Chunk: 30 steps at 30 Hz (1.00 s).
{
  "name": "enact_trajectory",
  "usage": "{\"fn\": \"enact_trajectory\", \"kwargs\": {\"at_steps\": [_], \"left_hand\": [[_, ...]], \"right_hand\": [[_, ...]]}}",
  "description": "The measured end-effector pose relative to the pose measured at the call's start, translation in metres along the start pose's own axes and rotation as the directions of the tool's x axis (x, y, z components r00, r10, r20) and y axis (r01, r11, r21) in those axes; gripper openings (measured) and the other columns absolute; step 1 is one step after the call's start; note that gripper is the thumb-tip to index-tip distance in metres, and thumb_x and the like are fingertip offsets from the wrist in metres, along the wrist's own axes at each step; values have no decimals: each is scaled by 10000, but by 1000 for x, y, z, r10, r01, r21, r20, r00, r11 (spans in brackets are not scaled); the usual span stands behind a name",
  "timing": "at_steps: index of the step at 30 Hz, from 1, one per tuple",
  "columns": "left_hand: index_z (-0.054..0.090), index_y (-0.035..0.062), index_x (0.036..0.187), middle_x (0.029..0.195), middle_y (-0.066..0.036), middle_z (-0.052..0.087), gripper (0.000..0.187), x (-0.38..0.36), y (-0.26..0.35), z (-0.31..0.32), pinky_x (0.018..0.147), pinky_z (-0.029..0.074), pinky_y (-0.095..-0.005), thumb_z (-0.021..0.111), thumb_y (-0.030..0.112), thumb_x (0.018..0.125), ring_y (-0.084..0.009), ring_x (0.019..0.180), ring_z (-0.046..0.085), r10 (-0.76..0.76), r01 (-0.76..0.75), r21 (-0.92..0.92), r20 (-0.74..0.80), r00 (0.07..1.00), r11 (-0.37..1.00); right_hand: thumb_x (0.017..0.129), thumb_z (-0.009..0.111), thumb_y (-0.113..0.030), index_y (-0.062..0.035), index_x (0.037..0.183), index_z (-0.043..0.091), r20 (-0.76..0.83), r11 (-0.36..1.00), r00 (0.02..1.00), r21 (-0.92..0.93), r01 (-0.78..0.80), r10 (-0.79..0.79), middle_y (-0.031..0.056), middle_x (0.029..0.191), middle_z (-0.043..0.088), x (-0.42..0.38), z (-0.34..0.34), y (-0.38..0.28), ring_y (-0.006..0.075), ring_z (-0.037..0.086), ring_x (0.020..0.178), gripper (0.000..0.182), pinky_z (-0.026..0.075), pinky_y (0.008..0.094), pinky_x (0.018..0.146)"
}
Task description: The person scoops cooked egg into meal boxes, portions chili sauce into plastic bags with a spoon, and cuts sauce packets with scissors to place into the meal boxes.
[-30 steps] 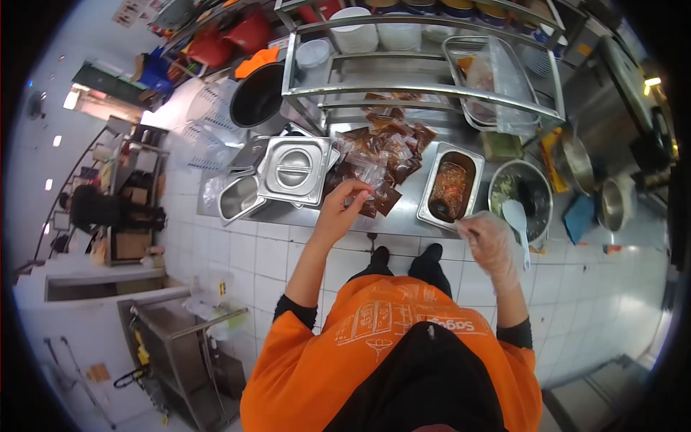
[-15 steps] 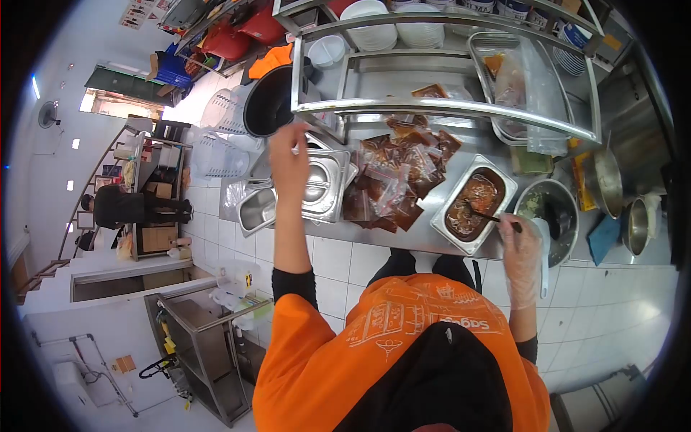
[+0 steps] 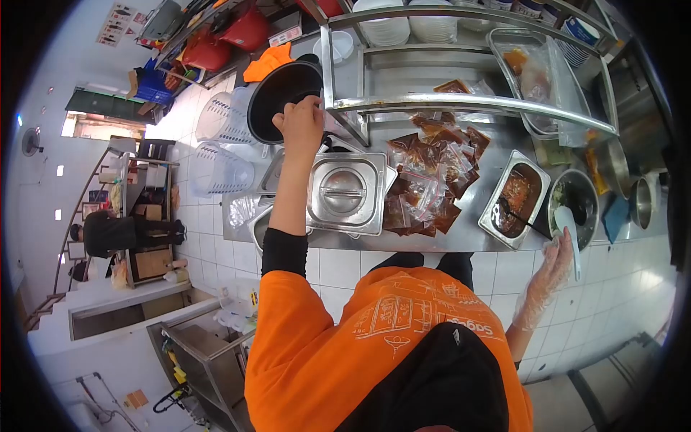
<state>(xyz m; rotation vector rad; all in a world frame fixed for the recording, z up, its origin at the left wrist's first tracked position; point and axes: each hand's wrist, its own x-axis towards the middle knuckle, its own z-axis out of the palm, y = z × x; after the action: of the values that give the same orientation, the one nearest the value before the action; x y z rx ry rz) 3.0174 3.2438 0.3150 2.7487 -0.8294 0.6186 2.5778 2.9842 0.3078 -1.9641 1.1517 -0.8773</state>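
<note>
My bare left hand [image 3: 301, 124] is over the near edge of a black bucket [image 3: 263, 108], fingers curled down; whatever they hold, if anything, is hidden. My right hand [image 3: 543, 277], in a clear plastic glove, is in front of the counter edge with its fingers stretched out beside the handle end of a black ladle [image 3: 529, 225]. The ladle's head rests in a steel pan [image 3: 541, 173] of reddish-brown sauce. A white-handled utensil [image 3: 568, 227] leans out of a round steel bowl [image 3: 592, 209] close to my right hand. Sealed bags of brown sauce [image 3: 428, 183] lie heaped mid-counter.
A lidded steel container [image 3: 345, 194] sits between my left arm and the bags. A steel rack [image 3: 475, 102] stands over the counter's back, by a tray [image 3: 497, 43] of bagged food. Clear baskets [image 3: 222, 169] are at the left. Another person [image 3: 108, 234] stands far left.
My left hand has moved up to the black bucket. My right hand has drawn back from the pan and let go of the ladle, which now leans in the pan. The view has shifted.
</note>
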Motion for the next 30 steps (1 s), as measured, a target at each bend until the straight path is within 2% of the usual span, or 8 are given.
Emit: {"fn": "enact_trajectory", "kwargs": {"at_steps": [9,13,16,19,20,22,25,30], "left_hand": [[592,98,926,807,-67,637,106,5,-16,19,816,293,-427,570,128,826,-240,896,558,164,-113,-329,133,977,937],[519,70,957,774,-86,616,135,15,-9,9,808,315,-424,529,116,830,-292,811,612,3,124,-389,310,951,913],[523,68,1042,781,-111,647,245,22,-14,18,784,353,-438,549,128,807,-316,800,638,58,79,-440,290,955,894],[584,74,1054,796,-127,666,288,27,-21,37,762,383,-459,580,147,775,-326,864,639,185,-100,-223,403,897,970],[673,76,949,810,-130,668,220,27,-23,43,748,380,-473,603,164,760,-323,859,632,212,-147,-180,428,878,973],[725,139,757,797,-64,671,143,19,-14,50,720,359,-440,619,233,777,-239,821,610,348,-452,258,362,865,854],[745,189,923,931,-7,694,221,15,9,56,856,320,-391,549,267,856,-193,1008,557,172,-421,456,492,853,784],[738,176,946,918,-9,718,218,12,28,57,889,321,-403,536,222,879,-190,953,615,117,-376,473,490,864,796]], "right_hand": [[988,462,-148,-2,1314,516,-137,995,990,96,-15,28,166,1275,544,-24,8,2,268,555,1149,362,508,356,904],[986,454,-129,20,1298,522,-188,989,982,137,46,-20,171,1226,574,-32,16,3,258,576,1102,352,511,351,884],[984,457,-126,25,1280,538,-225,993,974,113,14,12,175,1180,593,-38,14,2,245,594,1050,341,512,339,847],[995,453,-167,7,1279,546,-257,995,966,101,-12,38,145,1127,605,-41,9,11,205,571,966,345,489,326,821],[1001,449,-187,-3,1282,546,-257,994,966,112,-9,38,129,1108,609,-41,9,16,188,557,933,350,478,321,816],[1005,450,-217,-5,1277,552,-282,993,958,117,-12,45,129,1117,609,-39,7,24,191,557,900,360,476,318,805],[1010,447,-252,-6,1267,561,-269,998,962,58,-26,41,129,1123,613,-36,4,12,201,565,868,374,474,319,799],[1014,438,-276,-6,1253,576,-258,996,965,-86,31,-53,149,1103,645,-29,-2,-4,222,591,872,386,476,331,800]]}}
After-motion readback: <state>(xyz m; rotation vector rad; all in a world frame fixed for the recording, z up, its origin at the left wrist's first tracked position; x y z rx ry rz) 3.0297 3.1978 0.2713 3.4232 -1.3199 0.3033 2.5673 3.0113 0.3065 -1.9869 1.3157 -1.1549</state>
